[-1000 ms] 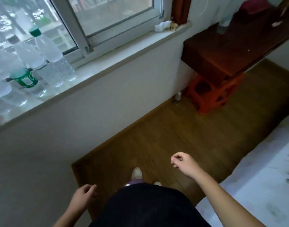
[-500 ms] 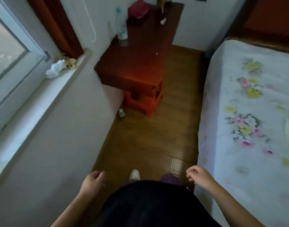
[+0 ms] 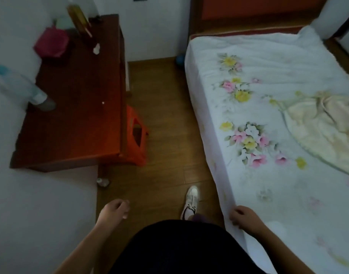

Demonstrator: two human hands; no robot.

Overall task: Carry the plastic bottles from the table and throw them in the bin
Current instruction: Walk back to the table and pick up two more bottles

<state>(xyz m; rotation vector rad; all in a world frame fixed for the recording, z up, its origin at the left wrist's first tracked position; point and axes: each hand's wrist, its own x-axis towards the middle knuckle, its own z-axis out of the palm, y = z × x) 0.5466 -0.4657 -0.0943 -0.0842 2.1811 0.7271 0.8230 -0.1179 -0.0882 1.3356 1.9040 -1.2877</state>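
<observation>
Closing in, nothing picked up yet
Between the white flowered bed [image 3: 268,115] and the dark red wooden surface [image 3: 80,119], I should step close before reaching: the clear plastic bottle with a blue cap [image 3: 21,86] stands at its left edge, by the wall. My left hand [image 3: 114,214] and right hand [image 3: 242,216] hang loosely curled, holding nothing.

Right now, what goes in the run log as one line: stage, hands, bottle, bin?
stage: before pickup | left hand: empty | right hand: empty | bottle: standing on table, untouched | bin: not in view
</observation>
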